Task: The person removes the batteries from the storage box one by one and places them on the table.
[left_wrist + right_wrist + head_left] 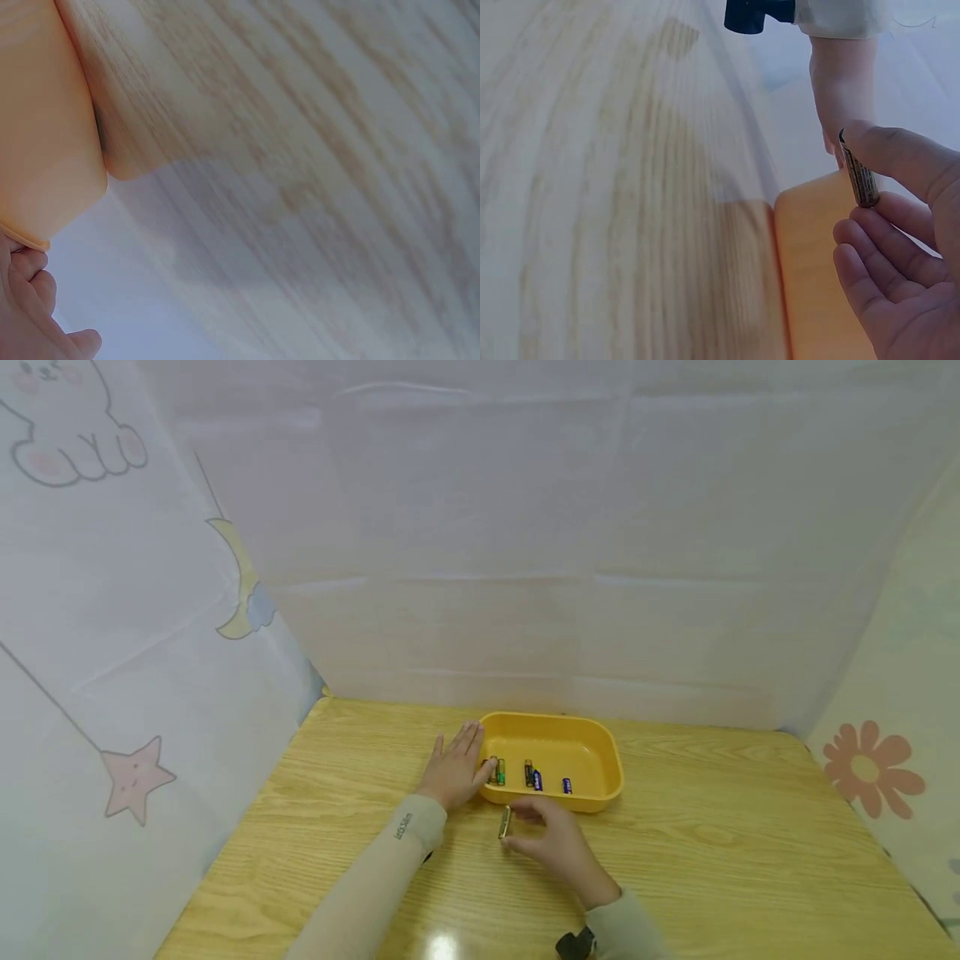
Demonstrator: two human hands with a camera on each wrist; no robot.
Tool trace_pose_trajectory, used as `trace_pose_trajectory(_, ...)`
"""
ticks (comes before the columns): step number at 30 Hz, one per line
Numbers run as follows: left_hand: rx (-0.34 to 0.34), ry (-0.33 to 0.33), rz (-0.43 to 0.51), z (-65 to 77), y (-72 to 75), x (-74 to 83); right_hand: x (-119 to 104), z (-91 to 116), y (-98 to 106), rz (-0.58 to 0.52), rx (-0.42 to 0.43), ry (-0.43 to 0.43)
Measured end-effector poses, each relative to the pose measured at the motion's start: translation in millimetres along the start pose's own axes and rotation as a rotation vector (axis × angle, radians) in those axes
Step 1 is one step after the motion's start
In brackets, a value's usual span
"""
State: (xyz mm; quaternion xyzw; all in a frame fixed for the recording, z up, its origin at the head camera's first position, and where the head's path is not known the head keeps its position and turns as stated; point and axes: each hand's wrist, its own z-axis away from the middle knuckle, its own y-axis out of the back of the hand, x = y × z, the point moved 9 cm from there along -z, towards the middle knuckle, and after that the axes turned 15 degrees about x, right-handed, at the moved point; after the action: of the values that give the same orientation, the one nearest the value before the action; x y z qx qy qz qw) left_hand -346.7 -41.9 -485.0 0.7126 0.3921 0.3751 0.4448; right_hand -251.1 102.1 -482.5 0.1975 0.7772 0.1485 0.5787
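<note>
A yellow tray (547, 723) holds several small batteries, among them a green one (501, 772), a dark one (528, 772) and a blue one (567, 786). My left hand (452, 770) rests at the tray's left rim with fingers extended, its thumb reaching over the near-left corner. In front of the tray's near wall, my right hand (557, 843) pinches a gold and black battery (506, 822) between thumb and fingertips. The right wrist view shows this battery (861, 174) gripped at its two ends, with the other fingers loosely bent below.
A wooden table (712, 860) lies under the tray. White cloth (480, 568) hangs behind the table's back edge, and printed cloth with a star (138, 777) stands on the left. On the right hangs cloth printed with a flower (866, 768).
</note>
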Motion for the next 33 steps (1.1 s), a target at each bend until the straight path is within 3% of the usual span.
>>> trace_pose_trajectory(10, 0.001, 0.004, 0.002, 0.0, -0.5, -1.6, 9.3, 3.5, -18.8, -0.038, -0.090, -0.064)
trace_pose_trajectory(23, 0.000, 0.010, 0.011, 0.3, -0.6, -1.5, 11.6, 4.3, -38.4, -0.053, -0.149, -0.076)
trace_pose_trajectory(33, 0.007, 0.008, 0.032, 0.9, -0.1, -1.1, 16.2, 2.7, -47.6, 0.018, -0.154, -0.019)
